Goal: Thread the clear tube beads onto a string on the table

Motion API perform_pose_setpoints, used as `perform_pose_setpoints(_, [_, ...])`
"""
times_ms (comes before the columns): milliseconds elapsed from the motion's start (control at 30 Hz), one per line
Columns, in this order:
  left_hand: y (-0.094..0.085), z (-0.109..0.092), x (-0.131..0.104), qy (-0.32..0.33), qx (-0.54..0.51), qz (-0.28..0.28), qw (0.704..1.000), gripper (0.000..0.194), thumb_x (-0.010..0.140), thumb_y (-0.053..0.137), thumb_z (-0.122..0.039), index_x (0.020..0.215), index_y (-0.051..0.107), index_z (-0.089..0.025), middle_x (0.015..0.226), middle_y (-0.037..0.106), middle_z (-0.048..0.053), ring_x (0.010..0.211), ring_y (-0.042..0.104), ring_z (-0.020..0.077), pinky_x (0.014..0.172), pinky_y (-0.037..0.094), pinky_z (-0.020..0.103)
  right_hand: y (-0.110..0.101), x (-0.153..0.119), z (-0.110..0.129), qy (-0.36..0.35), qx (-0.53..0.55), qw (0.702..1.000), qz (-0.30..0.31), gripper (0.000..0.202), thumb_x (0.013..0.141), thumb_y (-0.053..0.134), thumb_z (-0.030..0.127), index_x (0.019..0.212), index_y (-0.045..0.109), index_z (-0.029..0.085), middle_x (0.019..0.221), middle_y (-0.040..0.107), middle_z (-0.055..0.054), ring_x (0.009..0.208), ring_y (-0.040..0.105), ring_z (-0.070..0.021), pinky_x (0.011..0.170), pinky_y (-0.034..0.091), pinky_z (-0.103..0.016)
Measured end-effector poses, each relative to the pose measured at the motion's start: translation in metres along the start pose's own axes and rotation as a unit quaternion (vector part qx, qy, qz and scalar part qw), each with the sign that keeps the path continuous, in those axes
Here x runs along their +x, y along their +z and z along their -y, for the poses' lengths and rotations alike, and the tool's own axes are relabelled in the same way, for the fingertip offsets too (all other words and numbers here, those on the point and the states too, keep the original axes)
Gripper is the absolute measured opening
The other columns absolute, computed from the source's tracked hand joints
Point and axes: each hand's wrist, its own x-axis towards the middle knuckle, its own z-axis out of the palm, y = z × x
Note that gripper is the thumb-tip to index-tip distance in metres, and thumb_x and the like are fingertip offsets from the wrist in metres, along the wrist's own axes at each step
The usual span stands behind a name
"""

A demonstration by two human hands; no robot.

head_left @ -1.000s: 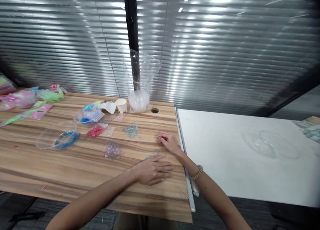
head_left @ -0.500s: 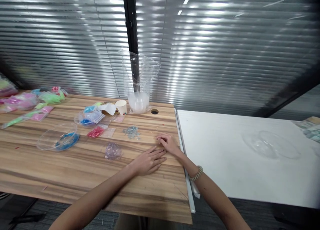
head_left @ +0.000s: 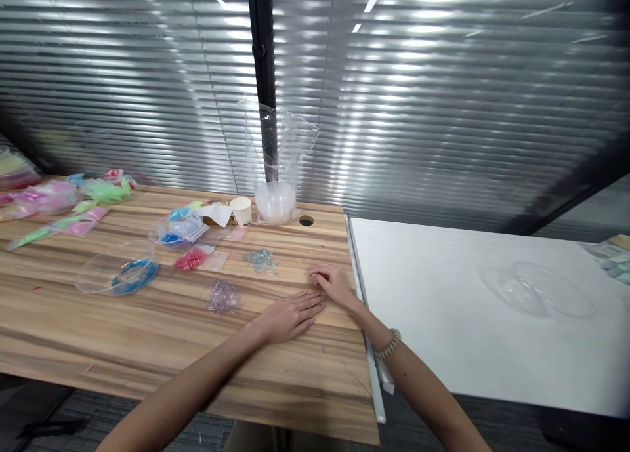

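Beads, basically: that's what's all over this wooden desk (head_left: 147, 334). Going left to right, I've got a heap of pink and green bags (head_left: 59, 196) at the far left edge, then a clear bowl (head_left: 115, 271) with a blue coil in it, a blue bag (head_left: 180, 229), a red bead bag (head_left: 189, 260), a purple bead pile (head_left: 224, 298) and a pale blue pile (head_left: 260, 260). Paper cup (head_left: 241, 210) and a tall plastic bag (head_left: 278, 170) sit at the back edge by the cable hole (head_left: 306, 221).

Plenty of bare wood along my near edge, nothing in the way there.

My left hand (head_left: 290, 315) lies flat, palm down, fingers straight and close together, pressed on the wood just right of the purple pile, not touching it. My right hand (head_left: 335, 283) is just beyond it, near the desk's right edge, fingers curled down onto the surface, tips almost meeting the left fingertips. Can't tell if it's pinching anything under there, too small to see. Beaded bracelet (head_left: 388, 344) on that wrist.

Right of the seam is a white table (head_left: 443, 334), mostly open, with a clear lid (head_left: 539, 289) well apart from my hands.
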Motion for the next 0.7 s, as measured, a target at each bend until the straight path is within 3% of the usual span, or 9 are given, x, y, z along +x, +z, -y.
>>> perform_pose_setpoints(333, [0.0067,0.0072,-0.0024,-0.042,0.026,-0.016,0.999,0.050,0.098,0.033,-0.027,0.145,0.025,-0.014,0.150,0.024,0.009,0.140,0.018,0.0200,0.115,0.020,0.038,-0.0003,-0.0002,0.0020,-0.002,-0.014,1.000,0.003,0.022,0.082,0.048,0.018,0.084,0.070,0.018,0.095,0.070,-0.006,0.091,0.063,-0.0188,0.084,0.047,-0.033])
perform_pose_setpoints(700, [0.0075,0.0076,-0.0026,-0.067,0.041,-0.008,0.997,0.050,0.098,0.032,-0.029,0.144,0.026,-0.011,0.149,0.025,0.011,0.139,0.020,0.0200,0.114,0.021,0.037,-0.0006,0.0003,0.0010,-0.011,-0.018,1.000,0.008,0.023,0.082,0.047,0.017,0.084,0.070,0.018,0.094,0.070,-0.006,0.090,0.063,-0.0185,0.084,0.047,-0.032])
